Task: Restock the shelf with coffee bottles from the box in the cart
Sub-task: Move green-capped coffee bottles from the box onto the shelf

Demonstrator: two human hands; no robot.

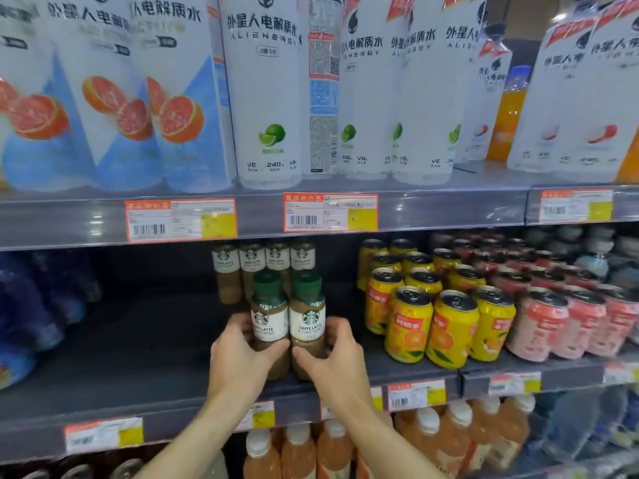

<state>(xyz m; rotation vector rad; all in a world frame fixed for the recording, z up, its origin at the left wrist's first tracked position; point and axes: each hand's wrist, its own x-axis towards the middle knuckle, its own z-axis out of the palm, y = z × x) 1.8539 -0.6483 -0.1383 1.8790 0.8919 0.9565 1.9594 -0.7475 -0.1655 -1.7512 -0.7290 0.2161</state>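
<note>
Two coffee bottles with green caps and white "Caffe Latte" labels stand side by side on the dark middle shelf (pixel 138 340). My left hand (pixel 238 357) grips the left coffee bottle (pixel 269 319) around its lower body. My right hand (pixel 337 354) grips the right coffee bottle (pixel 307 316) the same way. Behind them, at the back of the shelf, stands a row of several more coffee bottles (pixel 262 261). The cart and the box are out of view.
Yellow orange-drink cans (pixel 432 326) and pink cans (pixel 553 319) fill the shelf to the right. Blue bottles (pixel 31 305) stand at the left. Tall white electrolyte-water bottles (pixel 266 91) line the shelf above. Brown bottles with white caps (pixel 297 451) sit below.
</note>
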